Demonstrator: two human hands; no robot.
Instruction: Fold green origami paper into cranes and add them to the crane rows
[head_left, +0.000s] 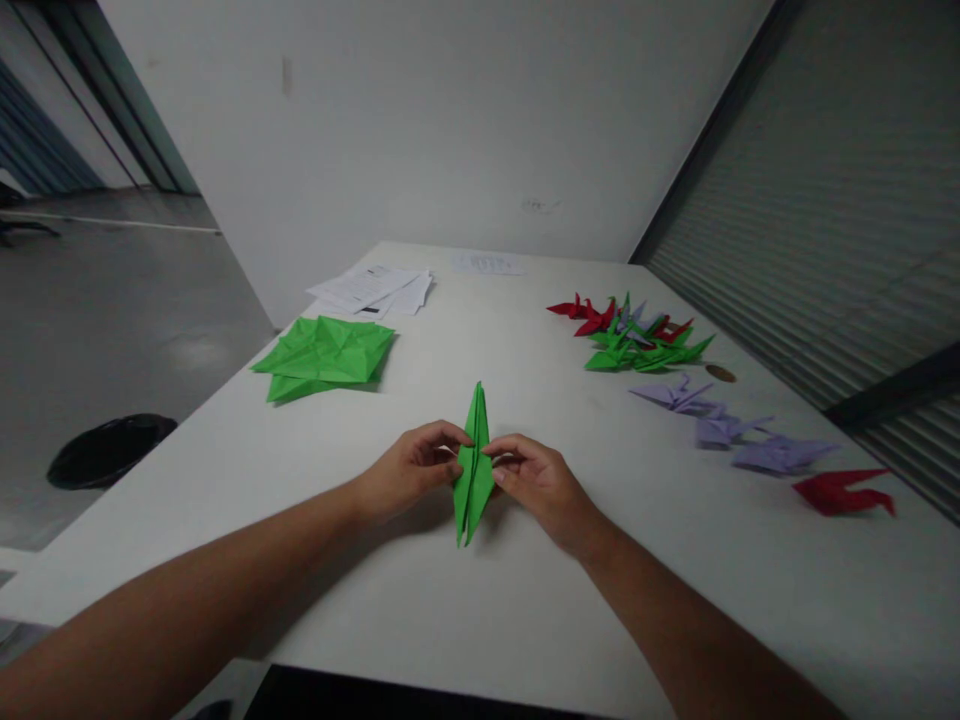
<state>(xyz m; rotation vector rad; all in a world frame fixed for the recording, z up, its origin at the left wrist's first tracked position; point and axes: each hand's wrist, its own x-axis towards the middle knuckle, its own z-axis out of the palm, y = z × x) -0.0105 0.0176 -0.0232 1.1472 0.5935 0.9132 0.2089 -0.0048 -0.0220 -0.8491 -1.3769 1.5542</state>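
A green folded origami paper (474, 480), long and narrow with pointed ends, is held upright just above the white table. My left hand (412, 468) pinches its left edge between thumb and fingers. On the opposite edge, my right hand (540, 485) grips it the same way, some fingertips hidden behind the paper. A slit runs down the middle of the folded shape, and its lower end splits into two points.
Creased green paper sheets (326, 355) lie at the left, near printed pages (375, 290). Red, green and purple paper cranes (637, 335) pile up at the back right. Purple cranes (724, 428) and a red crane (844, 492) line the right side. A black bin (112, 450) stands beyond the left table edge.
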